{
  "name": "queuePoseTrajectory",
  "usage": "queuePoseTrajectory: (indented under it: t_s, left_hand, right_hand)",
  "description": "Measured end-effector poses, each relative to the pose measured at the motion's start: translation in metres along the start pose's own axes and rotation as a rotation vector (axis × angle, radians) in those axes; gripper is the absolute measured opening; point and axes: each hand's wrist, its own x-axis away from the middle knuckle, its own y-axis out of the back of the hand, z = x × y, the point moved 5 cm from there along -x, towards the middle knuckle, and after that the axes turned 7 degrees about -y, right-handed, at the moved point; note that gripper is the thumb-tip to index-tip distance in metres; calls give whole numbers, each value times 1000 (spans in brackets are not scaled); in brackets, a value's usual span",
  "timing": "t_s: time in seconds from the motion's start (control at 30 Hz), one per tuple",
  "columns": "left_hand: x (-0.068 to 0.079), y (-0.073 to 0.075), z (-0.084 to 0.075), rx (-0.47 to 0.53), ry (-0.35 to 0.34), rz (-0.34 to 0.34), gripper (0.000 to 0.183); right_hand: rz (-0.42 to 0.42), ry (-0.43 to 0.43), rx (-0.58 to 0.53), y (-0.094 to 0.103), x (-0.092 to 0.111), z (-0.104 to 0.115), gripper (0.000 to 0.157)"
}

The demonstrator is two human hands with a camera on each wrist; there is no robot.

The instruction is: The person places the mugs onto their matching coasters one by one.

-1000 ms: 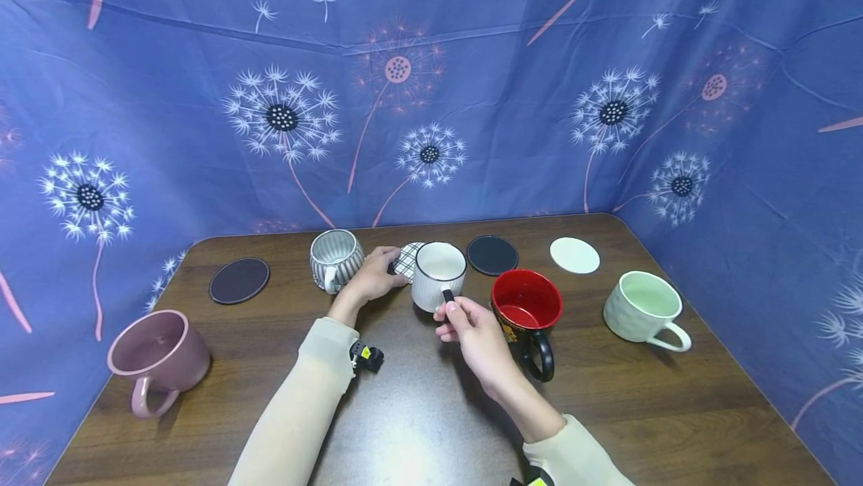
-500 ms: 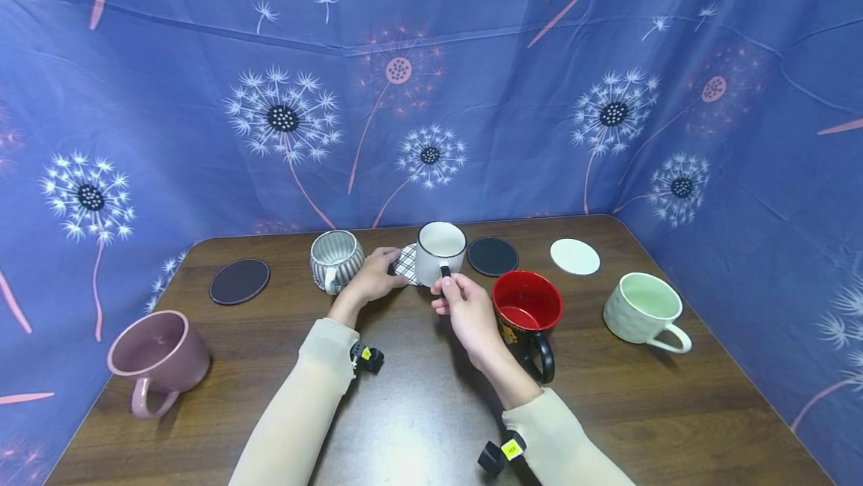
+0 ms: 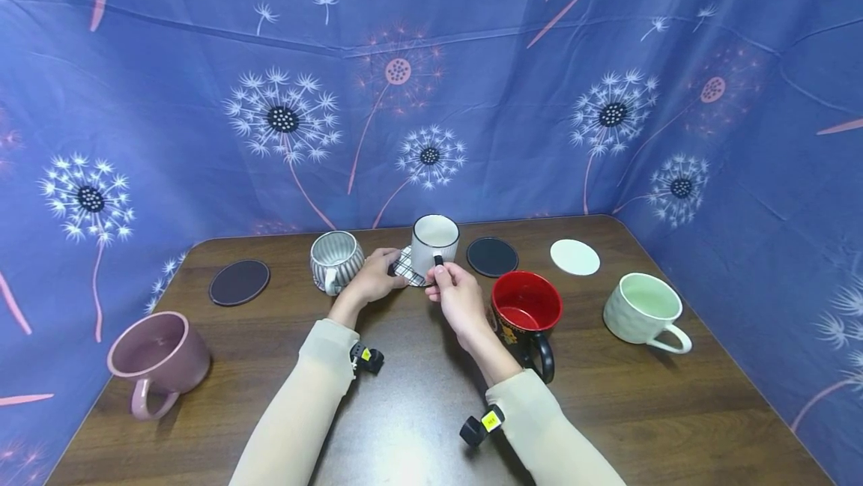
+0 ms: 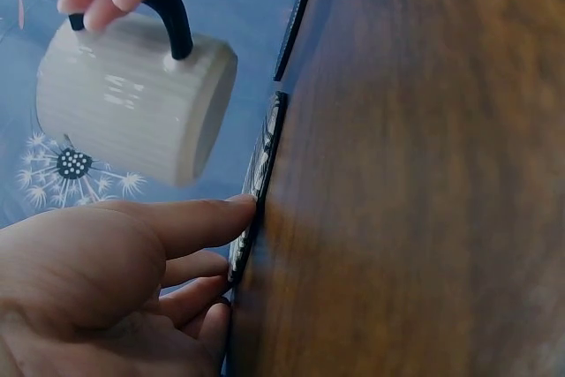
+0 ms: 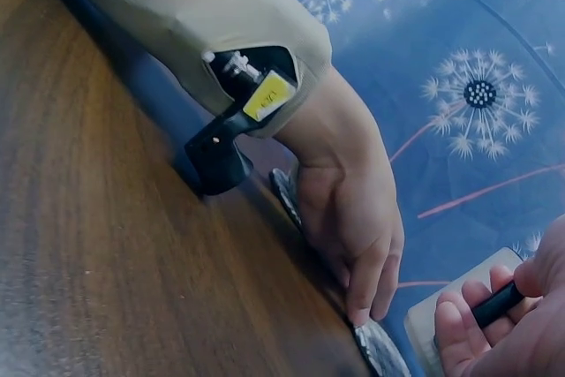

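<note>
My right hand point(image 3: 460, 299) pinches the black handle point(image 4: 168, 11) of a white ribbed mug point(image 3: 431, 243) with a dark rim. In the left wrist view the mug's base hangs slightly apart from a black-and-white patterned coaster point(image 3: 407, 269), which the mug partly hides in the head view. My left hand point(image 3: 373, 276) holds the coaster's left edge with thumb and fingertips at its rim, flat on the table. Just left of that hand stands a grey striped mug point(image 3: 337, 257). To the right of my right hand is a red-and-black mug point(image 3: 527, 302).
Black coasters point(image 3: 492, 256) lie right of the white mug and at far left, the latter a dark coaster point(image 3: 239, 281). A white coaster point(image 3: 574, 256) is at back right. A purple mug point(image 3: 158, 359) stands left, a pale green mug point(image 3: 640, 308) right. A blue cloth point(image 3: 512, 134) hangs behind the table.
My right hand has carried the white mug away from me and slightly left, from in front of the patterned coaster to over it. The left hand has stayed in place.
</note>
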Motion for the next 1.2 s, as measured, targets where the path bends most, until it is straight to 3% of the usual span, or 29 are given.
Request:
queuePoseTrajectory:
  t_s: [0.7,1.2]
  left_hand:
    - [0,0,1,14,3,-9,75]
    - [-1,-1,2,-9,-8,-3,75]
  right_hand:
    - [-32,10,23,-17,-26,-12,32]
    - [-22,12,46,-23,-29,-19,29]
